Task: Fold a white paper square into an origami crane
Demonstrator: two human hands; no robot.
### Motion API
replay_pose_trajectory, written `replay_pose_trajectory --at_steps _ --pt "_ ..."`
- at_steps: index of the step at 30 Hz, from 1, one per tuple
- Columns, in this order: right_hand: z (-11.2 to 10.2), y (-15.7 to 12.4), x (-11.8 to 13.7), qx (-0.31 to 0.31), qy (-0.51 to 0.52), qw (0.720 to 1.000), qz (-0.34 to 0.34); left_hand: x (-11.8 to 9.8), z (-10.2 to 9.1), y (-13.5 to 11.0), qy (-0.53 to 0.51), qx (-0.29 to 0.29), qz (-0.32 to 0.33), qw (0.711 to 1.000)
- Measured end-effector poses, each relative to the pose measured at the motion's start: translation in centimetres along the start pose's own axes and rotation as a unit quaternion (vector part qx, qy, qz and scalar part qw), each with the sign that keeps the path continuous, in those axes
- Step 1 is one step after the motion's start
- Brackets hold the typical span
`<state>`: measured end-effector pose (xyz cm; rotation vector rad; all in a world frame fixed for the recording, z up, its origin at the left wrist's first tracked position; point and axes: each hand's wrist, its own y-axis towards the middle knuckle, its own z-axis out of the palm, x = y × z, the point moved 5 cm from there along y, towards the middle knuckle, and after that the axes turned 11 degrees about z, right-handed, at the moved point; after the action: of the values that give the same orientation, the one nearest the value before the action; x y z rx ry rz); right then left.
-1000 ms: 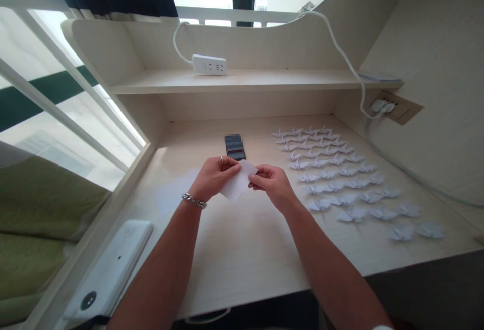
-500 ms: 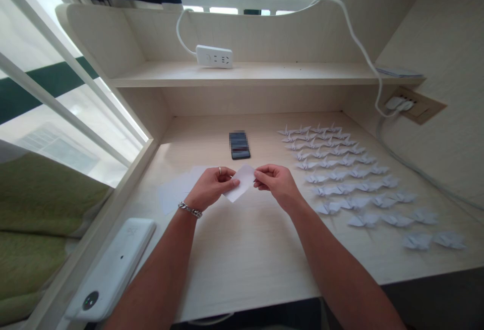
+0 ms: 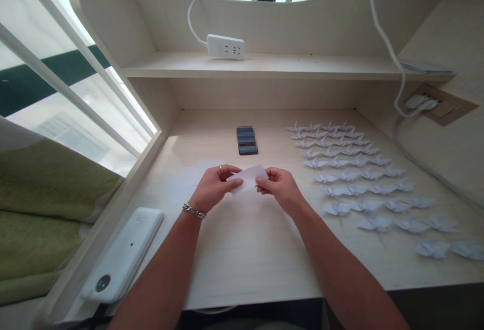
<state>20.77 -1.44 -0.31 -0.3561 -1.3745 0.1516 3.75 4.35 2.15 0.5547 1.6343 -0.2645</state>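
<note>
A small white sheet of paper (image 3: 249, 177) is held up between both hands over the middle of the desk. My left hand (image 3: 216, 183), with a ring and a chain bracelet, pinches its left side between thumb and fingers. On the right side, my right hand (image 3: 279, 185) grips the paper the same way. Flat white paper sheets (image 3: 181, 183) lie on the desk just left of my left hand. To the right of my right hand stand rows of folded white paper cranes (image 3: 363, 174).
Behind the hands lies a dark phone (image 3: 247, 141). A white power bank (image 3: 124, 254) rests at the desk's left edge. A power strip (image 3: 226, 47) sits on the shelf (image 3: 283, 63). At right, a cable (image 3: 389, 47) runs to a wall socket (image 3: 440, 105).
The paper has turned between my hands, from a diamond-like tilt to a flatter, wider position, and my right hand now holds its right corner with the thumb in front. The view has shifted slightly.
</note>
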Motion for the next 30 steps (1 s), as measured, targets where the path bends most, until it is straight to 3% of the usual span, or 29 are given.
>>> replay_pose_trajectory --at_steps 5,18,30 --pt "-0.1 -0.2 -0.5 0.011 0.025 1.0 0.012 0.1 -0.5 -0.2 -0.013 -0.048 -0.014 0.999" --pt "0.0 -0.5 -0.8 0.038 0.047 0.998 0.034 -0.6 -1.0 -0.3 0.022 -0.04 0.012 0.999" --pt "0.1 -1.2 -0.2 0.067 0.074 0.992 0.075 -1.0 0.6 -0.4 0.03 -0.003 -0.006 1.0"
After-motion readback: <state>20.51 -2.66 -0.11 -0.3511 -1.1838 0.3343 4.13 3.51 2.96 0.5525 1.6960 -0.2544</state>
